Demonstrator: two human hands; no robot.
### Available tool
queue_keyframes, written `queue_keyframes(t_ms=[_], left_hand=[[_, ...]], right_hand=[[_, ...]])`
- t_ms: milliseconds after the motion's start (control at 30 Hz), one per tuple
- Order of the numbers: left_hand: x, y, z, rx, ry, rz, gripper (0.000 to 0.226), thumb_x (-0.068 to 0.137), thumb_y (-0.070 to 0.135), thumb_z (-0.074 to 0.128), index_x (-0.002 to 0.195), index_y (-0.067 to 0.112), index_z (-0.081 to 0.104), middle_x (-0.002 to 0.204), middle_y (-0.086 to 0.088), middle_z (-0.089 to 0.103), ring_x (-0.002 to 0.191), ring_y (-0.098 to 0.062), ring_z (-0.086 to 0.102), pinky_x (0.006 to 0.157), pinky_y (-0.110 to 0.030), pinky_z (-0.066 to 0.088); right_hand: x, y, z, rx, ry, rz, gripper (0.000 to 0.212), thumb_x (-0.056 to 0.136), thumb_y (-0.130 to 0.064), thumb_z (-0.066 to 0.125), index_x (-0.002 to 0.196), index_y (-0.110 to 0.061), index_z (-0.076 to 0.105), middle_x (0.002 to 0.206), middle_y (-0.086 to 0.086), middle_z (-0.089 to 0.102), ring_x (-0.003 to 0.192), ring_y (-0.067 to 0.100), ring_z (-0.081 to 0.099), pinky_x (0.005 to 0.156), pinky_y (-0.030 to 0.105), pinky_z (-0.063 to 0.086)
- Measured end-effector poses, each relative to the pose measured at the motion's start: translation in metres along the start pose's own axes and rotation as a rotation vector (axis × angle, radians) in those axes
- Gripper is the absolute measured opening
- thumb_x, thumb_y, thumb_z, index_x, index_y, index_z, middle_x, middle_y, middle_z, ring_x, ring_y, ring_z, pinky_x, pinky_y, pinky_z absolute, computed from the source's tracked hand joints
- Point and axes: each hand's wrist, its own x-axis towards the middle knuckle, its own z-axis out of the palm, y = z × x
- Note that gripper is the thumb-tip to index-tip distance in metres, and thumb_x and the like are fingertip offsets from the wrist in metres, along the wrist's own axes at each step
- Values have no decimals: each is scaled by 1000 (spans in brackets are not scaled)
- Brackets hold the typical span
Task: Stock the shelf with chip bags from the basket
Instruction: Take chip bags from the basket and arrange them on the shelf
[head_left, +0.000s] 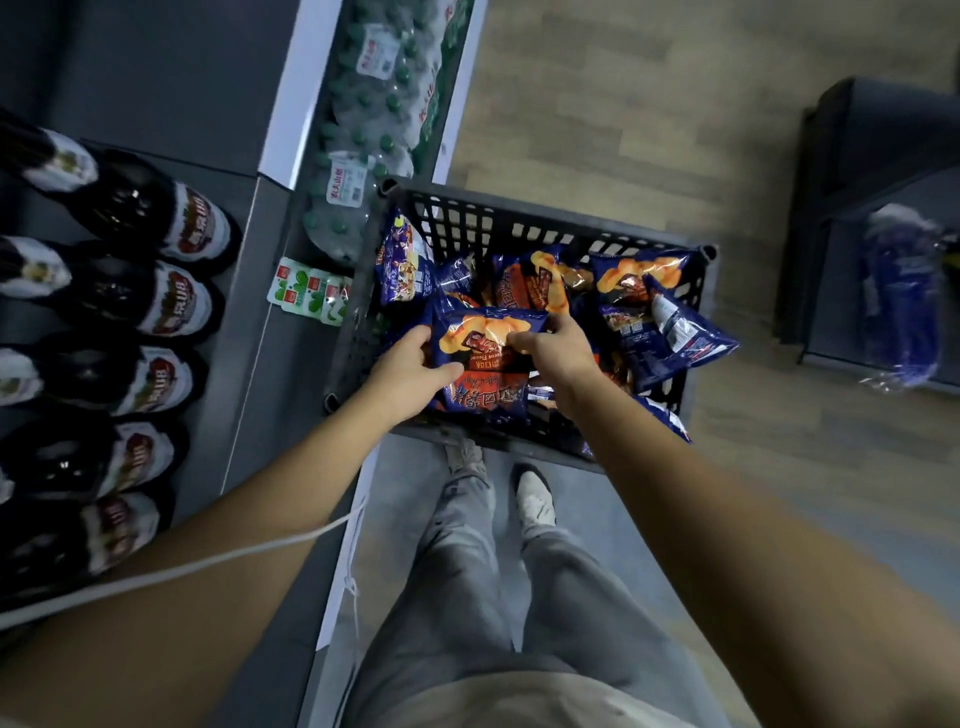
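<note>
Holding one chip bag (483, 364) just above the basket (519, 221), the left hand (410, 371) and the right hand (558, 348) both grip it, fingers curled on its two sides. Other bags (561, 280) lie in the basket. Squeezing too hard may crush the chips, and the smooth foil may slip before reaching the shelf (254, 291).

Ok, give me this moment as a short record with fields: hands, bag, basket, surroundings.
left hand: grips the held chip bag at its left edge
right hand: grips its right edge
bag: blue and orange, above the basket
basket contents: other chip bags, loosely piled
surroundings: dark bottles in a row at left; water bottle packs beyond the basket
</note>
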Motion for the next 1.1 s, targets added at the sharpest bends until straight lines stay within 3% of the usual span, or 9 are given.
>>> queue_keyframes(t_ms=[100, 200, 267, 433, 533, 633, 767, 933, 1100], left_hand=[[-24, 17, -4, -63, 33, 55, 46, 93, 24, 68, 135, 23, 48, 103, 7, 65, 104, -17, 63, 98, -42, 51], [-52, 36, -12, -135, 127, 127, 55, 96, 16, 64, 145, 16, 39, 91, 22, 52, 89, 5, 55, 73, -17, 46], [-73, 49, -20, -172, 183, 168, 53, 96, 12, 63, 144, 16, 40, 95, 22, 52, 100, -3, 59, 67, -8, 41], [-133, 74, -53, -236, 340, 252, 38, 95, 13, 65, 129, 19, 48, 119, 8, 64, 116, -17, 61, 88, -24, 51], [-178, 87, -78, -267, 432, 320, 34, 94, 7, 64, 121, 23, 51, 113, 10, 63, 105, -7, 63, 85, -19, 51], [-222, 97, -104, -219, 512, 377, 36, 91, 5, 68, 108, 33, 55, 111, 7, 66, 109, -14, 63, 94, -29, 52], [-279, 98, -136, -194, 655, 429, 35, 87, 12, 75, 115, 29, 62, 113, 3, 71, 108, -13, 66, 95, -33, 52], [-348, 91, -168, -246, 836, 454, 30, 87, 17, 75, 112, 32, 66, 107, 3, 73, 100, -10, 69, 93, -34, 56], [-417, 69, -191, -319, 1035, 495, 27, 86, 30, 75, 112, 30, 65, 99, 3, 73, 94, -10, 69, 86, -30, 55]], right_hand=[[-13, -17, -11, -9, -30, -85, 55, 91, -18, 72, 139, -10, 46, 124, 13, 64, 100, 26, 68, 61, 30, 49], [-37, -42, -18, 14, -84, -169, 60, 93, -16, 71, 145, -10, 42, 134, 13, 58, 93, 22, 65, 57, 25, 51], [-54, -59, -20, 35, -130, -220, 62, 94, -13, 70, 148, -10, 40, 133, 13, 57, 85, 18, 64, 49, 21, 50], [-105, -110, -17, 24, -316, -384, 45, 88, -9, 74, 129, -10, 55, 120, 16, 67, 100, 32, 71, 77, 44, 62], [-142, -145, -13, -35, -441, -516, 39, 85, -8, 78, 119, -12, 60, 116, 11, 69, 92, 23, 70, 70, 33, 58], [-185, -179, -3, -140, -588, -645, 34, 86, -6, 76, 116, -12, 62, 111, 11, 68, 87, 20, 68, 66, 29, 55], [-243, -208, 19, -351, -766, -785, 40, 87, -16, 77, 124, -10, 62, 108, 7, 69, 77, 12, 67, 61, 23, 55], [-303, -223, 59, -463, -922, -867, 30, 88, -18, 77, 114, -7, 68, 83, -1, 75, 70, 8, 70, 62, 18, 52], [-357, -223, 115, -432, -994, -952, 26, 85, -19, 78, 107, -7, 70, 97, 14, 77, 83, 25, 73, 73, 33, 59]])
